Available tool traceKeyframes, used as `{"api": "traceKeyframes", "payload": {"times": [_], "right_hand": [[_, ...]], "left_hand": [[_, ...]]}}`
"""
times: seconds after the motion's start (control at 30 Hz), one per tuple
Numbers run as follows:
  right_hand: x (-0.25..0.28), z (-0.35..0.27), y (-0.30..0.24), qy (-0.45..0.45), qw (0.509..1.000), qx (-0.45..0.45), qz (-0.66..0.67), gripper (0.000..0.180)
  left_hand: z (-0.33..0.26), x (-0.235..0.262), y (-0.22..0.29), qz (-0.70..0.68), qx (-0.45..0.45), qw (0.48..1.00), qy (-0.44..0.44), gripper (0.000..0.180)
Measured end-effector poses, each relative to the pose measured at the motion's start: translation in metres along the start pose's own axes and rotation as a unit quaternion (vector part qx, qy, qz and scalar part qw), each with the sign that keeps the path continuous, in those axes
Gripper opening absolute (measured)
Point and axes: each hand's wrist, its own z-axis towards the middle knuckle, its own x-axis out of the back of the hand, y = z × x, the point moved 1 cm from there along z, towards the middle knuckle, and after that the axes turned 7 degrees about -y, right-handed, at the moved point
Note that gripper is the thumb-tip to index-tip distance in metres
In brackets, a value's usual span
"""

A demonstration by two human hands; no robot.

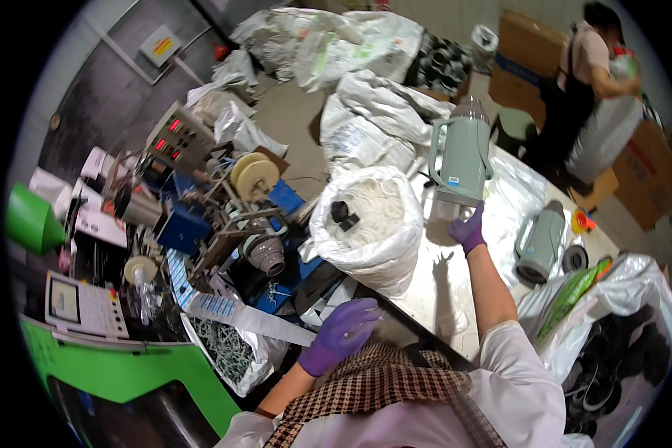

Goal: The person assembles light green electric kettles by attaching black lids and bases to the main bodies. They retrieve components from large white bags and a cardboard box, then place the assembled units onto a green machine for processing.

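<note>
A grey-green thermos flask (464,160) with a side handle and a grey-brown top is upright at the far side of the white table (433,287). My right hand (468,230), in a purple glove, is stretched out just below the flask's base with its fingers apart. Whether a fingertip touches the base I cannot tell. My left hand (341,336), also gloved in purple, hovers in front of my checked apron (373,384), its fingers extended and holding nothing I can see. Between the hands and the flask stands an open white sack (396,261) of pale rings, with small black parts on top.
A second flask (543,243) lies tilted on the right beside an orange-red part (582,221). Machinery with a blue box (183,226) and a label strip (235,313) fills the left. A bag of screws (231,351) sits below it. Another person (586,82) handles a sack at back right.
</note>
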Motion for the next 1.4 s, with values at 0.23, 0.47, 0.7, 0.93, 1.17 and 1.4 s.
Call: {"api": "traceKeyframes", "payload": {"times": [0.23,0.47,0.7,0.93,1.17,1.4], "right_hand": [[-0.007,-0.134,0.157,0.068,0.962,-0.198,-0.176,0.054],[0.031,-0.387,0.298,0.217,0.899,-0.343,-0.165,0.07],[-0.068,-0.485,0.31,-0.01,0.817,-0.369,-0.443,0.039],[-0.135,-0.487,0.308,-0.144,0.786,-0.244,-0.549,0.031],[-0.148,-0.414,0.312,-0.199,0.646,-0.276,-0.683,0.063],[-0.174,-0.305,0.289,-0.348,0.54,-0.25,-0.725,0.058]], "left_hand": [[-0.178,0.148,-0.094,0.107,0.144,0.956,0.233,0.026],[-0.455,0.348,-0.197,0.352,0.166,0.765,0.513,0.053],[-0.617,0.589,-0.174,0.28,0.106,0.567,0.767,0.063],[-0.67,0.636,-0.222,0.028,0.125,0.606,0.785,0.049],[-0.698,0.655,-0.245,-0.015,0.118,0.694,0.71,0.042],[-0.705,0.646,-0.221,-0.04,0.151,0.653,0.741,0.024]]}}
